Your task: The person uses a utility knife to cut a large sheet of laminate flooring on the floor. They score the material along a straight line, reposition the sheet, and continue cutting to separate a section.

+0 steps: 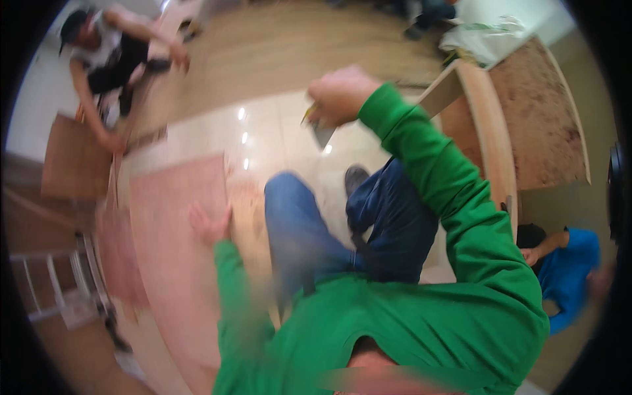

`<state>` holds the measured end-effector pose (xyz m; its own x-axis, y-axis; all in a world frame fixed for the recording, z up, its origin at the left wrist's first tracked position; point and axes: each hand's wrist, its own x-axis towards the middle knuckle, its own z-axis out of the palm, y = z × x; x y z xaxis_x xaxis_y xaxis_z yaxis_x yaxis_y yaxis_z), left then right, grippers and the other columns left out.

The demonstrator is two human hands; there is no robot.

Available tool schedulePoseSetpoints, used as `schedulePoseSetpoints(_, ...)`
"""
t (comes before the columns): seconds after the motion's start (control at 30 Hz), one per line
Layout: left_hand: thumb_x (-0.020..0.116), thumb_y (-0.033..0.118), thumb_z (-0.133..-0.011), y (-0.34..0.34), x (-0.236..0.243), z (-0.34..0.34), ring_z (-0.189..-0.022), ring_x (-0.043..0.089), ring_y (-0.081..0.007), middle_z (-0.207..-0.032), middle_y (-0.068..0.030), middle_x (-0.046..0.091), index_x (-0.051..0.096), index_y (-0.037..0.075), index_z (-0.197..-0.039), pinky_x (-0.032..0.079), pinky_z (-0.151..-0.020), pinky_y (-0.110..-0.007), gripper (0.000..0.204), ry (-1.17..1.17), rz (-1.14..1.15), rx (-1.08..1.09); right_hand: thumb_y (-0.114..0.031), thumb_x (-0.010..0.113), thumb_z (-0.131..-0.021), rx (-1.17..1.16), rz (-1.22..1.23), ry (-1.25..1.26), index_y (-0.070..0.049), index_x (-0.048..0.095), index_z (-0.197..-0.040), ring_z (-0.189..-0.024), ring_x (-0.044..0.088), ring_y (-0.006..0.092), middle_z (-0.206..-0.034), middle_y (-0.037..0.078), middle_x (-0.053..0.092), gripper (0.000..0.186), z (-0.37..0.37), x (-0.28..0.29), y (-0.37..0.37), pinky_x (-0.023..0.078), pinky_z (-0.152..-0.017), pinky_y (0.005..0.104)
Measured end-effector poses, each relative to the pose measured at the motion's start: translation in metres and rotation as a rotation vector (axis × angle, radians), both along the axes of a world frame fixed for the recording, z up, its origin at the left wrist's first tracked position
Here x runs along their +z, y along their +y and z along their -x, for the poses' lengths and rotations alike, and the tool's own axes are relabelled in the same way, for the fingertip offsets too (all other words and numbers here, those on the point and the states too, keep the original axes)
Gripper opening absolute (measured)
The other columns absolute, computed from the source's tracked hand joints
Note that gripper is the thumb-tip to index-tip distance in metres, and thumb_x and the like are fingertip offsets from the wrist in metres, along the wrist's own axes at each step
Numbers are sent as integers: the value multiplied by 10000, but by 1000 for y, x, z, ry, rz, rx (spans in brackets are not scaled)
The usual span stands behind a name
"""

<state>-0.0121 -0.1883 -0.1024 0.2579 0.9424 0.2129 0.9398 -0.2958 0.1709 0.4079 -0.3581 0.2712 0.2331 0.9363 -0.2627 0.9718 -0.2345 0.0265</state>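
Pointing down-right: scraper point(322, 133), long axis tilted.

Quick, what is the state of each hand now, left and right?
Left hand: open, fingers spread, pressing flat on the reddish plywood sheet.
Right hand: closed in a fist on a yellow-handled tool with a flat blade; its exact kind cannot be told.

The scene is bright and evenly lit, with small white glare spots on the glossy floor point(263, 131) from lights overhead. Motion blur smears most of it — the left hand point(209, 224) and the green sleeve point(240, 296) are soft. Fisheye bending curves the boards point(520, 125) toward the rim, and the corners fall into black vignette.
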Motion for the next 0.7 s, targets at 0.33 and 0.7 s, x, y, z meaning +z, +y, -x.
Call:
schedulePoseSetpoints(0.33, 732, 866, -749, -3, 26, -13, -1656, 236, -277, -1789, -106, 290, 350, 156, -1705, 198, -1299, -618, 1251, 58, 115, 47, -535, 727, -958, -152, 17, 132, -86, 796, -1188, -1057, 759, 380, -1112, 185, 799, 510, -64, -43, 7, 594, -905, 485)
schedulePoseSetpoints(0.7, 741, 852, -751, -1, 21, -11, -1671, 181, -294, -1793, -121, 267, 323, 156, -1712, 149, -1302, -671, 1257, 62, 130, 51, -420, 755, -980, -39, 39, 220, -76, 775, -1189, -1042, 739, 394, -1075, 193, 783, 403, -58, -62, -5, 585, -907, 483)
